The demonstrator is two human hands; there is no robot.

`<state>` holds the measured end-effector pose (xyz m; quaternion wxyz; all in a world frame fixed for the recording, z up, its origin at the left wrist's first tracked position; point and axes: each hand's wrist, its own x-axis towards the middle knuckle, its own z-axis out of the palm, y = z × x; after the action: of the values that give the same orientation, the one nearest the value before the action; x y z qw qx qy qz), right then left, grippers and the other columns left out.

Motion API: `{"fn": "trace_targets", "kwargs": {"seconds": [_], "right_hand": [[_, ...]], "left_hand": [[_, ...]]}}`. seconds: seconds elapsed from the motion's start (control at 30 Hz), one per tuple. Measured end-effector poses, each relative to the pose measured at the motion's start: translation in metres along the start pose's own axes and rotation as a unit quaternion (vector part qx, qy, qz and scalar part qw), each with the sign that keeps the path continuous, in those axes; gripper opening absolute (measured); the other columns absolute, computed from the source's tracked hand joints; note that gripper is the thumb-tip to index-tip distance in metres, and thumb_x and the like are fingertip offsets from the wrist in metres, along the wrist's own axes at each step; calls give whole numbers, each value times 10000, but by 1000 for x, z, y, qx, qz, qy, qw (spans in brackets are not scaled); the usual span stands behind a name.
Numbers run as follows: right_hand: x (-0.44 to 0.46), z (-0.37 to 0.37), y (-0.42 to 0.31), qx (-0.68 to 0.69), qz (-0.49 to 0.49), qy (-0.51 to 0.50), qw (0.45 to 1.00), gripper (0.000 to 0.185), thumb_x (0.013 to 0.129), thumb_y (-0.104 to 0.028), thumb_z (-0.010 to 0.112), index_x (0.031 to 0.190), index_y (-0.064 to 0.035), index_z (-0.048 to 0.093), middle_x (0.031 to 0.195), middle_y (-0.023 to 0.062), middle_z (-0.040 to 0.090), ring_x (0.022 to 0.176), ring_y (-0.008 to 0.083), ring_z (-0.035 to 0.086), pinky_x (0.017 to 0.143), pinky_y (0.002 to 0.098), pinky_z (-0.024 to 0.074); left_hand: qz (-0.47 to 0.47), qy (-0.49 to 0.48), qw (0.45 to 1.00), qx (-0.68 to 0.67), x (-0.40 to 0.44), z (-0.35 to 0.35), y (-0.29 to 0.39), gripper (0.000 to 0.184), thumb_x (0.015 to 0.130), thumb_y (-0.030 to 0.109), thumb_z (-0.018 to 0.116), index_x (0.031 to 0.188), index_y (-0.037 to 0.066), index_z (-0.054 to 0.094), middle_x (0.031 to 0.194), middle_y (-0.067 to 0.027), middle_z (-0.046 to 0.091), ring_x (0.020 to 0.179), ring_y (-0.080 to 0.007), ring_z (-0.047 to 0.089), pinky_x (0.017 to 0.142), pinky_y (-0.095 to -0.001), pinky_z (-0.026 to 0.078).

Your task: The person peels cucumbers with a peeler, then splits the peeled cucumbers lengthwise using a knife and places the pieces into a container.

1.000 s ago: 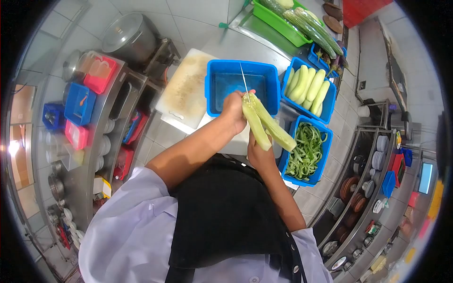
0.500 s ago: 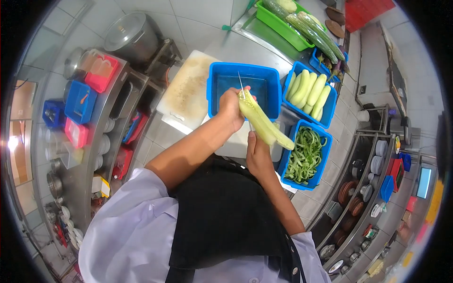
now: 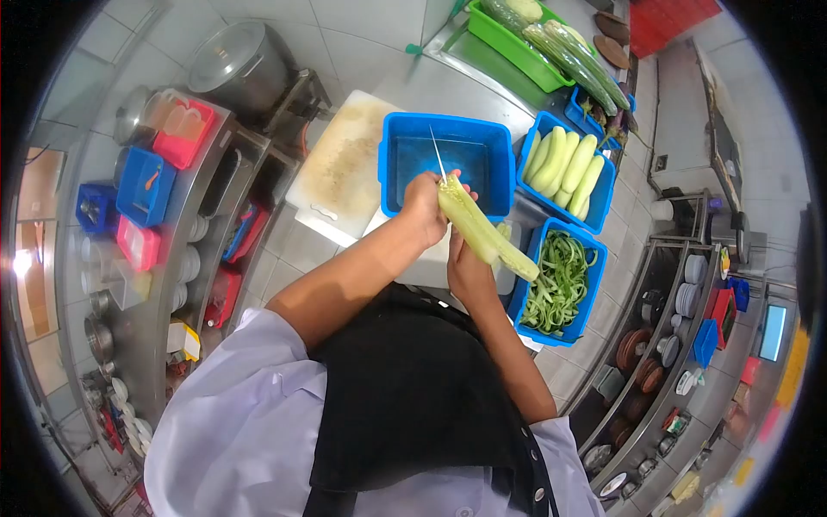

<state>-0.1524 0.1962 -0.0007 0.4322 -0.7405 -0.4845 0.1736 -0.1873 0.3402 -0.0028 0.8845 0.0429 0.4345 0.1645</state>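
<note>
My left hand (image 3: 424,205) is closed around the upper end of a peeled, pale green cucumber (image 3: 475,226), split lengthwise, which slants down to the right. A thin knife blade (image 3: 438,153) points up past that end, over the blue basin (image 3: 389,164). Below the cucumber, my right hand (image 3: 468,269) is closed in line with the blade; its grip on the knife handle is mostly hidden. Green peelings (image 3: 558,289) lie in a blue container close to the cucumber's lower end. Whole peeled cucumbers (image 3: 575,172) fill another blue container behind it.
A stained white cutting board (image 3: 340,164) lies left of the basin. At the back right are a green tray (image 3: 508,47) with wrapped vegetables and a small container with eggplants. Metal shelves (image 3: 177,310) stand on the left, and more shelves with dishes stand on the right.
The cucumber's two parts, spread apart earlier, came together and now show a narrow gap. My right hand dropped slightly from the cucumber, then moved back up close beneath it.
</note>
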Motion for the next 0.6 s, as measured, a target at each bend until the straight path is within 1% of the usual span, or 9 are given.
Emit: {"fn": "trace_targets", "kwargs": {"seconds": [0.1,0.17,0.2,0.27,0.3,0.37,0.4,0.47,0.6], "right_hand": [[8,11,9,-11,31,3,999,323,983,-22,501,1292,31,577,1219,319,616,1157,509,567,966,534,463],[15,18,15,-43,-30,34,998,316,1027,-82,480,1309,11,587,1220,318,620,1159,505,571,980,522,460],[21,20,13,-44,-29,35,998,316,1027,-82,480,1309,11,587,1220,318,620,1159,505,571,980,522,460],[32,24,9,-7,34,-1,999,356,1073,-151,434,1378,-13,553,1294,311,594,1206,491,559,1010,515,450],[35,27,9,-9,34,-1,999,356,1073,-151,434,1378,-13,553,1294,311,594,1206,491,559,1010,515,450],[40,35,13,-46,25,9,999,401,1101,-197,386,1448,-31,496,1394,306,538,1285,476,518,1063,505,427],[43,38,15,-47,26,9,999,401,1101,-197,386,1448,-31,496,1394,306,538,1285,476,518,1063,505,427],[50,44,19,-56,14,-12,998,428,1103,-198,383,1494,-33,442,1491,294,459,1374,452,450,1126,490,381],[62,58,36,-61,7,-31,998,464,1121,-256,353,1525,-34,407,1546,262,412,1424,428,398,1171,478,313]], "left_hand": [[-2,4,1000,-8,4,-2,5,339,1006,208,309,1144,66,584,969,-150,601,969,-344,624,920,-503,505],[7,10,1000,-16,6,-2,6,345,1005,209,305,1147,66,584,996,-159,604,989,-348,623,930,-507,503],[18,14,999,-23,9,-2,7,350,1004,210,301,1150,65,583,1022,-167,607,1008,-351,622,939,-511,502],[19,11,999,-34,18,-4,14,356,1003,210,295,1156,63,580,1051,-173,610,1022,-353,618,957,-517,498],[21,9,999,-46,21,-5,16,362,1002,211,289,1162,62,577,1079,-180,612,1036,-356,615,975,-523,495],[21,7,999,-45,28,-8,22,371,1002,211,283,1174,55,572,1099,-183,611,1049,-361,612,993,-526,491],[22,6,999,-43,32,-11,24,381,1001,211,277,1186,48,567,1120,-186,611,1062,-366,608,1011,-530,486],[25,6,999,-45,40,-15,28,389,1005,217,273,1195,40,564,1130,-186,614,1069,-368,608,1019,-526,485],[32,-17,999,-28,56,-27,37,409,1020,234,275,1222,19,558,1156,-188,621,1094,-357,607,1033,-512,483]]}}
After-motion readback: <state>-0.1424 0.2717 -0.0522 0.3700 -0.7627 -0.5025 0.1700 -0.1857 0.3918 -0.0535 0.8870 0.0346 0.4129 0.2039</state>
